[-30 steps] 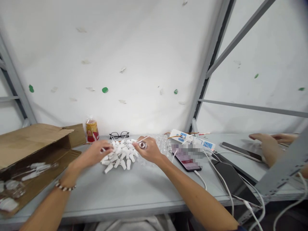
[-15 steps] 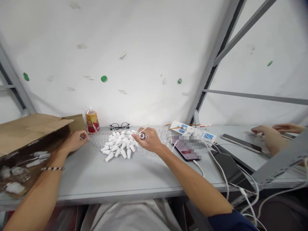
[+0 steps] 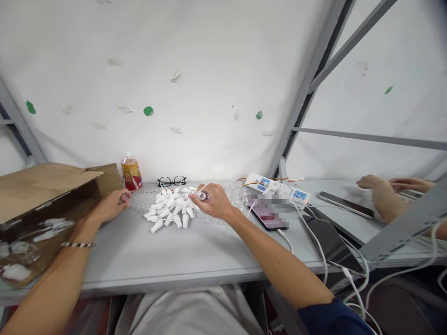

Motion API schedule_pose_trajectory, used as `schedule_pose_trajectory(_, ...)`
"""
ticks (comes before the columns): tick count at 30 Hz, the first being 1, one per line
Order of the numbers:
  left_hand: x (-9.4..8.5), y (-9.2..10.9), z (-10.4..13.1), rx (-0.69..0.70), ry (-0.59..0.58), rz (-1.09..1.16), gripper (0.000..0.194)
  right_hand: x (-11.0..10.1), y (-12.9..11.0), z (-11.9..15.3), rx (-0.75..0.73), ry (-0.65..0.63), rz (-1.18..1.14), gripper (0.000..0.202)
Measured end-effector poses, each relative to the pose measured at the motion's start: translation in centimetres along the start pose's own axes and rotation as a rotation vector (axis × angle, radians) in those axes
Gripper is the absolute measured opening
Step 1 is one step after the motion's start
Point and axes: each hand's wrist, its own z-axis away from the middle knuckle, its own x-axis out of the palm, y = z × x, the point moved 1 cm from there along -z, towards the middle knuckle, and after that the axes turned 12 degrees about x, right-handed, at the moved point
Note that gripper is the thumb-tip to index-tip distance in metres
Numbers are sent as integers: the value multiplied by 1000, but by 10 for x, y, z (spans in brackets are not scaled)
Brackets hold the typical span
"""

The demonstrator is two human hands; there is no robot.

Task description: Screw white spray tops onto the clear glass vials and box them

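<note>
My right hand (image 3: 215, 201) is closed round a small clear bottle (image 3: 204, 197), its round mouth facing me. Just left of it lies a heap of white caps with thin stems (image 3: 171, 208), some resting against clear bubble wrap (image 3: 141, 201). My left hand (image 3: 113, 204) is at the left end of the bubble wrap, beside the open cardboard box, with its fingers curled; whether it pinches anything is too small to tell. Inside the box (image 3: 49, 179) are clear bottles (image 3: 25, 251) and white caps (image 3: 54, 228).
Behind the heap stand a red-and-yellow labelled bottle (image 3: 131, 174) and black glasses (image 3: 172, 181). To the right are a power strip (image 3: 260, 183), a phone (image 3: 267, 215), a dark tablet-like device (image 3: 333, 244) and white cables. Beyond the metal post, another person's hands (image 3: 379, 190) show.
The view has shifted slightly. My left hand's fingers have moved a little, while my right hand keeps hold of the small bottle. The other person's hands have moved slightly.
</note>
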Motion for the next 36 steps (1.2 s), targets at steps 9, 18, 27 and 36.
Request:
schedule_pose_trajectory(9,-6,50,-1,122,412,30,20,-8,-6,-3,22,-20,-60,53)
schedule_pose_trajectory(18,39,145,15,571,58,221,21,9,-27,14,-39,-203,-131,41)
schedule_pose_trajectory(27,7,157,-7,579,26,133,20,9,-23,6,178,-89,-318,31)
schedule_pose_trajectory(36,26,116,-13,465,120,-19,31,-5,-10,-2,214,83,-95,28)
